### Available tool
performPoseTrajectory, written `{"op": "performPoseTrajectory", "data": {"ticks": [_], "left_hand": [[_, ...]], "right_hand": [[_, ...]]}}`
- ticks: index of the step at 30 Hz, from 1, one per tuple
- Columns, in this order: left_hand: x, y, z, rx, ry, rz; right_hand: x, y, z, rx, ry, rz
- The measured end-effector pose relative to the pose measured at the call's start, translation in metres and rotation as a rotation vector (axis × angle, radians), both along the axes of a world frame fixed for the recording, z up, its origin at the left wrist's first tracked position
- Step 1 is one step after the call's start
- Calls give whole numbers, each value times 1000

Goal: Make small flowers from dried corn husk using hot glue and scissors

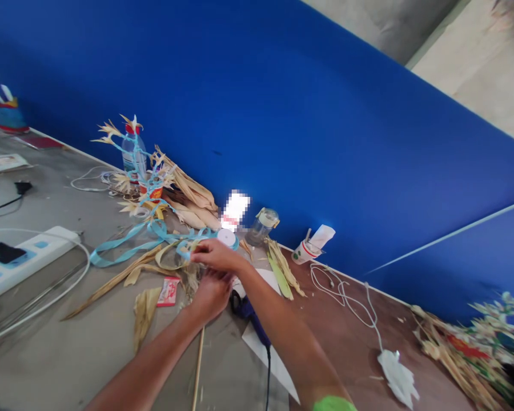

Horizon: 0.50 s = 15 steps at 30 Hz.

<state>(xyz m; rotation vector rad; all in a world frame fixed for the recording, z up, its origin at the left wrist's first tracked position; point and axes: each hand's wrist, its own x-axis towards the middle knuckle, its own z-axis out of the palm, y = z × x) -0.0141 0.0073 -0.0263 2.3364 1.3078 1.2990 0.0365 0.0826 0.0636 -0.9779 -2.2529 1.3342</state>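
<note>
One camera, worn on the person's head, looks forward and down from near above the left hand and right hand, below and left of mid-frame, across the table toward the blue partition.

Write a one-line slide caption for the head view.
Left hand and right hand close together among dried corn husks and light-blue ribbon on a table, before a blue partition.

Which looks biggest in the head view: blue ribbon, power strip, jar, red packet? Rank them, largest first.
1. Blue ribbon and power strip: unsure, since the ribbon is looped and the strip is cut off by the left edge.
2. Jar.
3. Red packet.
</note>
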Motion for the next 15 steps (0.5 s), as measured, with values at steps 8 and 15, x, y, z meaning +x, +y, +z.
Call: {"op": "performPoseTrajectory", "data": {"ticks": [8, 15], "left_hand": [[-6, 0, 14, 83, -224, -4], [-16, 15, 12, -53, -533, 295]], "right_hand": [[90, -7, 39, -242, 602, -411], [114, -30, 64, -313, 996, -452]]}}
